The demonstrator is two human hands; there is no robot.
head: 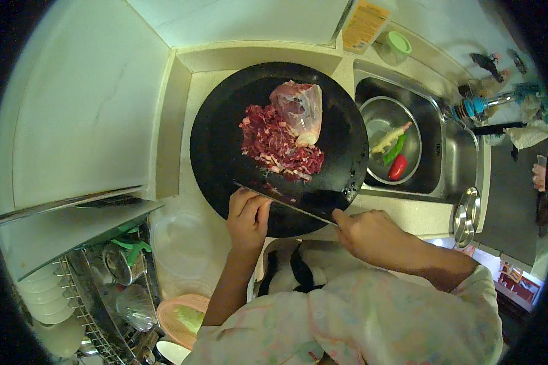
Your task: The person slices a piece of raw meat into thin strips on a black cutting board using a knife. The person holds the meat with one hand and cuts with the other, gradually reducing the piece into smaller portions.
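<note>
My right hand (367, 232) grips the handle of a kitchen knife (297, 208), whose blade points left, over the near part of a round black cutting board (219, 137). My left hand (249, 219) is at the front-left rim of the board, its bent fingers against the blade near the tip. Whether those fingers pinch anything is hidden. Beyond the blade lies a heap of thinly cut red raw meat (269, 141). A large uncut piece of raw meat (303, 107) with whitish membrane rests behind it, touching the heap. Small scraps lie close to the blade.
Right of the board, a steel sink (431, 169) holds a metal bowl (413, 118) with ginger (388, 139), a green pepper (396, 150) and a red vegetable (397, 167). A faucet (477, 108) stands behind. At left are a clear plastic lid (182, 244), an orange basket (171, 315) and a dish rack (84, 305).
</note>
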